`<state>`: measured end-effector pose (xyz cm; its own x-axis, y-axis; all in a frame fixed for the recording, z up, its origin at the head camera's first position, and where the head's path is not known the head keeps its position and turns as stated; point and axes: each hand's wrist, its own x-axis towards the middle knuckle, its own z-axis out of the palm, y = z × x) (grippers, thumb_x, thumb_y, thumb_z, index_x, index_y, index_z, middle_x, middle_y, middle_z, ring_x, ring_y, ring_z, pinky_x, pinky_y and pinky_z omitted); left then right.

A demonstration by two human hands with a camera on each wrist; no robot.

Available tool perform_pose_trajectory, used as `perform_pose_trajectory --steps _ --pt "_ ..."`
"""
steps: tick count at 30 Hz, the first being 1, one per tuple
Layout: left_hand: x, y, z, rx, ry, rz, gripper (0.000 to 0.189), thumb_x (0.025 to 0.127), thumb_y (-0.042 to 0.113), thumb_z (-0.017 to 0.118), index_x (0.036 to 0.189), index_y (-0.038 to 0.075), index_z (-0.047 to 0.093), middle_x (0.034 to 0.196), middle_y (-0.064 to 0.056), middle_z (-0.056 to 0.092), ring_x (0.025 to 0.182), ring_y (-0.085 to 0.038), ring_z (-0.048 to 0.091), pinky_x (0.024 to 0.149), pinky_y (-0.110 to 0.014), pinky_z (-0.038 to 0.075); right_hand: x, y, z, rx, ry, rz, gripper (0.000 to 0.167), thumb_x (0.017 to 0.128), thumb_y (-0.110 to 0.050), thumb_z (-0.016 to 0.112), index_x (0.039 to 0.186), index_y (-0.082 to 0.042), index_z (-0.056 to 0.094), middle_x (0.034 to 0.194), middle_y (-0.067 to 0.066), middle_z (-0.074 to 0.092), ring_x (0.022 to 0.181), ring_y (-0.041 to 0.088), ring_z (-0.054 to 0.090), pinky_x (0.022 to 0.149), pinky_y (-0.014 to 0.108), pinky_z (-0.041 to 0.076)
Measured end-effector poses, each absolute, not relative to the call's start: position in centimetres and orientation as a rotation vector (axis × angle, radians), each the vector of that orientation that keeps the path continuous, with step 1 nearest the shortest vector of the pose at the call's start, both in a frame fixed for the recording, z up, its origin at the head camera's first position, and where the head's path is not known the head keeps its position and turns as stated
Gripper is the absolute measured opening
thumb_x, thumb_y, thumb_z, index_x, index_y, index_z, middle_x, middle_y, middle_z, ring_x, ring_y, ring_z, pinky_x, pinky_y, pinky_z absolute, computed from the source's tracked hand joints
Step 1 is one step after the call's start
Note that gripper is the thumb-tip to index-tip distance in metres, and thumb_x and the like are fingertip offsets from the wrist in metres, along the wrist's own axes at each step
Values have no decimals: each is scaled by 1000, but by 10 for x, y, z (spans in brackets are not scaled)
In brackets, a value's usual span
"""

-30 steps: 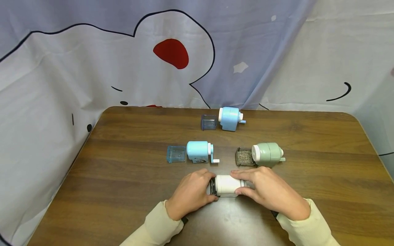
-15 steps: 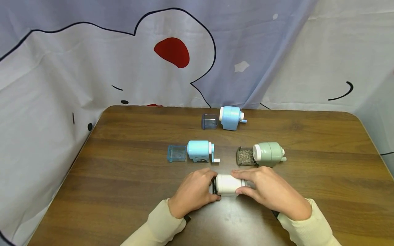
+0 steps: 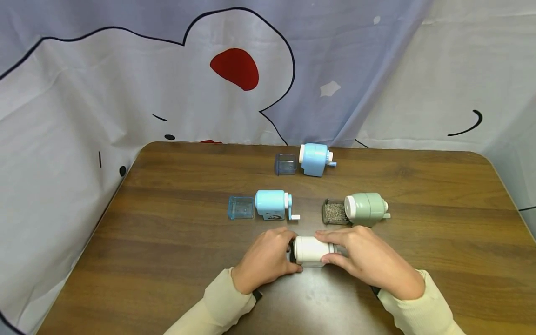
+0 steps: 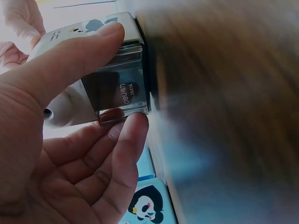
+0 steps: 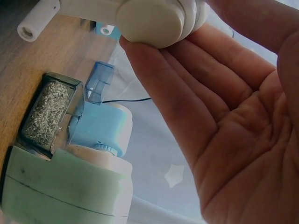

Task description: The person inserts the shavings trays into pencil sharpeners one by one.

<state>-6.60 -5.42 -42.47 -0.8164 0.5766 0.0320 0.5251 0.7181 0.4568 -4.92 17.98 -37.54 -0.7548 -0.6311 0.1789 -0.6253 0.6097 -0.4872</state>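
A white crank pencil sharpener sits on the table, its crank end toward my right hand, which holds the body between thumb and fingers. At its other end my left hand pinches the dark see-through shavings drawer between thumb and fingers. In the left wrist view the drawer stands partly out of the sharpener's body, with part of it covered by the thumb. The white crank handle shows in the right wrist view, free of the fingers.
Behind the hands stand a light-blue sharpener with its drawer to the left, and a green sharpener beside a drawer of shavings. Farther back is another blue sharpener next to a drawer.
My left hand has moved slightly right, toward the white sharpener, with the drawer. My right hand keeps its hold. The head view has shifted a little.
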Motion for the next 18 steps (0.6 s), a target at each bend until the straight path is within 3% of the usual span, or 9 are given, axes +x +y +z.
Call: perform_pose_trajectory --steps 10,18 --pt "-66 -52 -425 914 2814 708 51 65 33 97 100 5 73 86 3 66 71 -4 56 63 -22 50 -50 180 -375 -1087 2805 -838 37 88 -21 78 120 -3 73 118 6 72 106 23 70 86 42 56" --pt "-66 -48 -425 927 2823 669 52 65 32 97 102 6 72 97 -2 71 82 -11 65 70 -27 54 -50 180 -375 -1100 2805 -849 36 88 -20 78 120 -3 73 117 6 72 105 23 70 85 42 56"
